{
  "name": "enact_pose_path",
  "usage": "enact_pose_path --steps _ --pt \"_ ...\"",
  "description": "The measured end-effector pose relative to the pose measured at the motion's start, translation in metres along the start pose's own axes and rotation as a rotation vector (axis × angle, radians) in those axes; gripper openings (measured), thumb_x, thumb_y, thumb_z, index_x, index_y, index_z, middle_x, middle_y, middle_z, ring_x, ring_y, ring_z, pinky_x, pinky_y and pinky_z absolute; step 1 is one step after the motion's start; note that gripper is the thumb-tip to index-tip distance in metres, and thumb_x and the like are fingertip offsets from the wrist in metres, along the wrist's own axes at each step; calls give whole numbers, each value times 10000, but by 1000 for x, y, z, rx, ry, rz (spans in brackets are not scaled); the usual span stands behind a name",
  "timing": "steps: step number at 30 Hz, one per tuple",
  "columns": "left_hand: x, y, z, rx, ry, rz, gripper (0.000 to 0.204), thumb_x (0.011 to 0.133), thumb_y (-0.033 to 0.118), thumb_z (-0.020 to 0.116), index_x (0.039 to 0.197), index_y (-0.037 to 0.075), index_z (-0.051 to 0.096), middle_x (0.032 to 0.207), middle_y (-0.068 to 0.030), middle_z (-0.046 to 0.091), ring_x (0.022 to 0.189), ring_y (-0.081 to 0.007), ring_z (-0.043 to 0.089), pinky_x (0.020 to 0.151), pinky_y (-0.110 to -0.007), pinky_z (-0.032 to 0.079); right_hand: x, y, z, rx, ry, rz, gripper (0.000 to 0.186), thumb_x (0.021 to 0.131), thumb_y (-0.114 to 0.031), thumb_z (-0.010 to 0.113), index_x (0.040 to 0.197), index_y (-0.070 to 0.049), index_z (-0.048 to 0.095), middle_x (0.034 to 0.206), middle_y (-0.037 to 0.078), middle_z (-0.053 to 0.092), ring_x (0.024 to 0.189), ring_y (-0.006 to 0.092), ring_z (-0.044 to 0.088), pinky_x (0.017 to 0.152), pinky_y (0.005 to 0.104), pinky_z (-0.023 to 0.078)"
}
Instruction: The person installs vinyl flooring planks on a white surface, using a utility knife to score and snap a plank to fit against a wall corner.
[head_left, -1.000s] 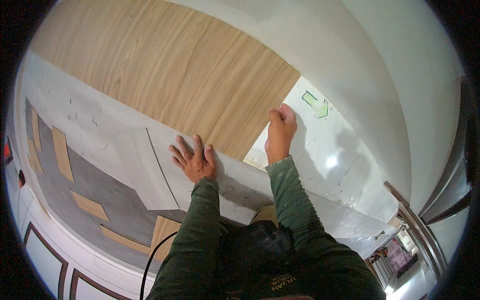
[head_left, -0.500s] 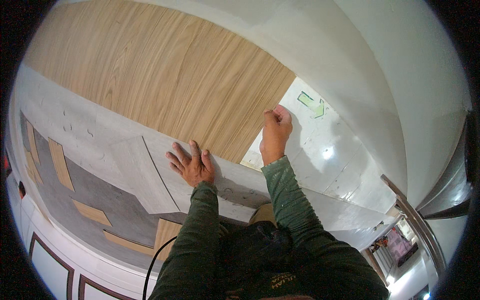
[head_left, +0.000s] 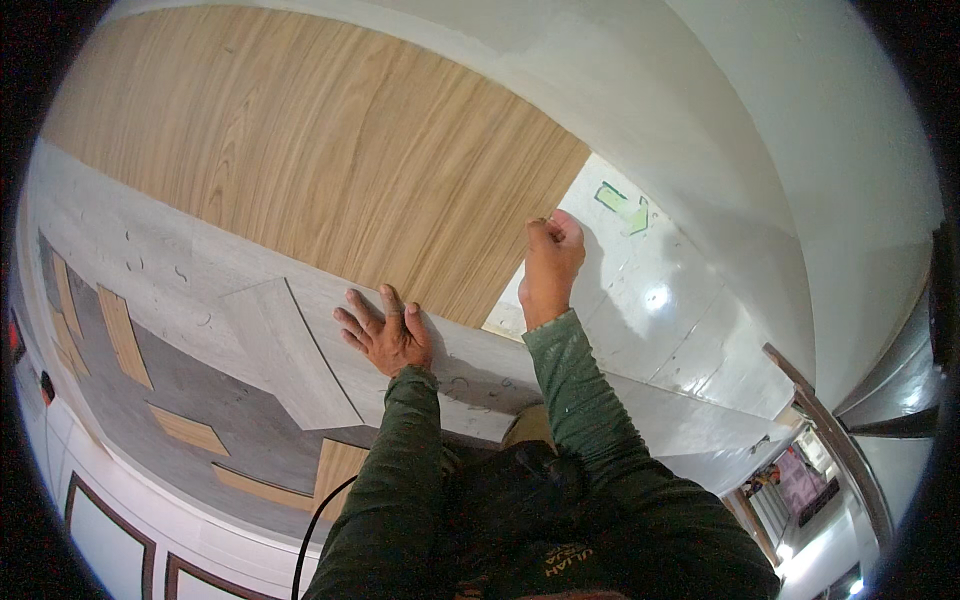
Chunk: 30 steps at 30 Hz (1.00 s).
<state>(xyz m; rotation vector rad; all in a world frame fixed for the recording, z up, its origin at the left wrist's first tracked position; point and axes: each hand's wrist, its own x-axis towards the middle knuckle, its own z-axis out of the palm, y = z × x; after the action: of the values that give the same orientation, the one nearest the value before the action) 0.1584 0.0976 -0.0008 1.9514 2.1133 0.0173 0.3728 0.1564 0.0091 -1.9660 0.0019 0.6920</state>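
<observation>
A wide light-brown wood-grain sheet [head_left: 340, 140] lies flat across the upper left. Fingers spread, my left hand [head_left: 388, 335] rests on the grey board [head_left: 240, 255] along the sheet's near edge, its fingertips reaching that edge. My right hand [head_left: 553, 265] is closed in a pinch at the sheet's right end. Whatever sits between its fingertips, if anything, is too small to make out. Beyond that end is a glossy white tiled surface [head_left: 640, 310], marked with a green arrow [head_left: 624, 206].
A loose grey plank [head_left: 295, 360] lies left of my left forearm. Several wood-grain offcuts [head_left: 187, 430] are scattered on the dark grey floor [head_left: 250, 400]. A black cable [head_left: 308, 535] runs beside my left sleeve. Pale walls [head_left: 740, 180] rise beyond, and a brown rail [head_left: 835, 440] stands at right.
Both hands keep almost the same place and shape. The view shifts very slightly.
</observation>
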Motion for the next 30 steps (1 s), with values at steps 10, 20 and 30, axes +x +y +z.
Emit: enact_pose_path --steps 10,20,30 --pt "0 0 1 -1 8 -25 465 932 507 452 1333 292 547 1560 -143 197 1434 -444 59 1118 -604 51 4 0 2 -41 16 6 372 787 -81 633 1117 64 545 908 81 577 794 155 538 703 294 455" --pt "0 -1 3 14 9 -6 504 932 507 433 1384 289 483 1575 -127 149 1434 -446 40 1115 -610 50 0 -15 3 -19 -9 90 455 766 -28 674 1171 101 513 905 47 532 812 122 503 727 250 439" --pt "0 -3 5 13 18 8 502 930 491 442 1400 318 448 1579 -122 136 1434 -447 38 1114 -613 51 7 -9 7 -44 40 107 461 749 -40 693 1150 90 506 897 40 505 785 127 484 704 258 429"
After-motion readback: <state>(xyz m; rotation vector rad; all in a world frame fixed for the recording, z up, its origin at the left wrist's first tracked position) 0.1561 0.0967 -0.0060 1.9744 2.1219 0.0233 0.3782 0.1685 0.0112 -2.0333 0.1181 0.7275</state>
